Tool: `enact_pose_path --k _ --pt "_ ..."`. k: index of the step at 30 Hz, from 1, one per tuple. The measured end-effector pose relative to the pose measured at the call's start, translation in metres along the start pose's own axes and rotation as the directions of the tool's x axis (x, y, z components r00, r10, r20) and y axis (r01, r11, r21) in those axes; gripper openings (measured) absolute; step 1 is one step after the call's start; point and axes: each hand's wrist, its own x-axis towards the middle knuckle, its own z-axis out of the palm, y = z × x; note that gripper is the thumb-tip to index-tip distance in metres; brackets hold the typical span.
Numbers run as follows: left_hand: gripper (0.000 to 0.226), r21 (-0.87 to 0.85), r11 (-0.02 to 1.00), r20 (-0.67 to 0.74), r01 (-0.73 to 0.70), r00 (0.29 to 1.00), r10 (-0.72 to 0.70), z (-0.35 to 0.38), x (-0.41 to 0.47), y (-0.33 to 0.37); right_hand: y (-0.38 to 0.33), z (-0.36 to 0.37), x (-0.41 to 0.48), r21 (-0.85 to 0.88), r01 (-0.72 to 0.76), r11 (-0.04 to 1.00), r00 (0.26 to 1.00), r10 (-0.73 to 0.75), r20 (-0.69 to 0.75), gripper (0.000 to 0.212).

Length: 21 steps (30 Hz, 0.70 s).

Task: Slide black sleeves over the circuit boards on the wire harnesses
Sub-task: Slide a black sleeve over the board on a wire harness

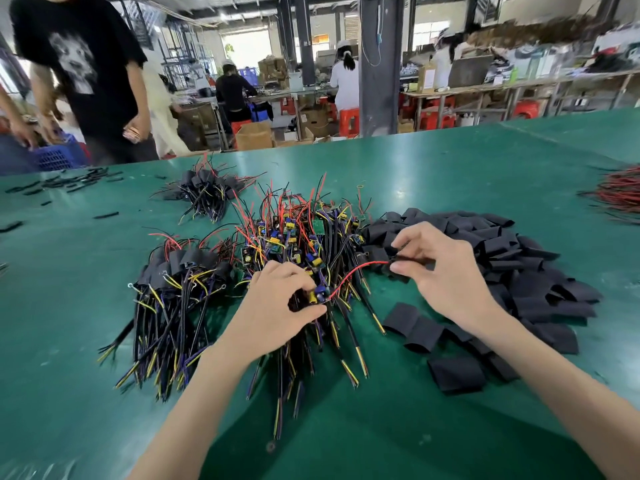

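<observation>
My left hand [277, 303] pinches a small circuit board [317, 295] with blue and yellow parts, at the near edge of the pile of bare harnesses [304, 237]. A red wire [356, 270] runs from that board to my right hand [440, 268]. There my right hand pinches a black sleeve [412, 261], and the wire's end enters it. Behind and right of that hand lies a heap of loose black sleeves [512, 258]. Left of my left hand is a pile of sleeved harnesses [180, 271].
Everything lies on a green table [450, 181]. Another sleeved bundle [207, 188] sits further back, and red wires [620, 195] at the right edge. Small black pieces [79, 180] are scattered at far left. A person in a black T-shirt [86, 64] stands beyond the table.
</observation>
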Motion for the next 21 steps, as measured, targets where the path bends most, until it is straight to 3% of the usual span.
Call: enact_pose_path --k 6,13,21 --pt "0.019 -0.296 0.951 -0.077 0.091 0.990 -0.119 -0.0064 0.0016 0.0026 0.0046 -0.0035 -0.0002 -0.202 0.125 0.971 0.973 -0.080 0.214 0.041" --pt "0.019 -0.270 0.962 -0.094 0.045 0.993 -0.073 -0.0001 -0.0007 0.0095 0.0052 0.0020 -0.0053 -0.364 0.273 0.890 0.941 -0.169 0.292 0.044" --pt "0.024 -0.203 0.979 -0.162 0.032 0.985 -0.066 -0.0015 0.0010 0.0078 0.0081 -0.0059 -0.0006 -0.454 0.335 0.826 0.904 -0.145 0.402 0.041"
